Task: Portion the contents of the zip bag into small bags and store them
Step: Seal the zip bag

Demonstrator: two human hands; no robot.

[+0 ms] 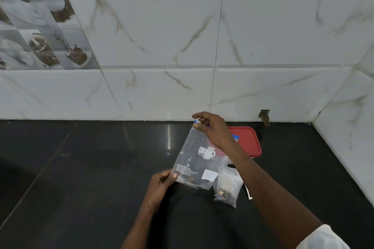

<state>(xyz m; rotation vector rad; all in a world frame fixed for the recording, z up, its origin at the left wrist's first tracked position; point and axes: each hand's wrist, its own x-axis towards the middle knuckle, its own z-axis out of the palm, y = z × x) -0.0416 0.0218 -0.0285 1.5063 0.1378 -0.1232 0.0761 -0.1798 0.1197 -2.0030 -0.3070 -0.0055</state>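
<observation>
Two hands hold the clear zip bag (pixel 194 159) up over the black counter (pixel 81 168), tilted so its top leans toward the wall. The right hand (pixel 212 127) pinches the top edge at the blue closure between thumb and curled fingers, and the left hand (pixel 162 184) pinches the lower left corner with its thumb on the front. The bag looks almost spent: only a few brown bits (pixel 191 179) show near its bottom edge. Just beside it, to the right, the small bags (pixel 228 188) lie in a loose pile on the counter, at least one with brown pieces inside, so the portioning seems mostly done. A red-lidded container (pixel 249 143) sits behind, lid on; storing the small bags appears to be what is left, though whether the zip bag's mouth is sealed cannot be told.
</observation>
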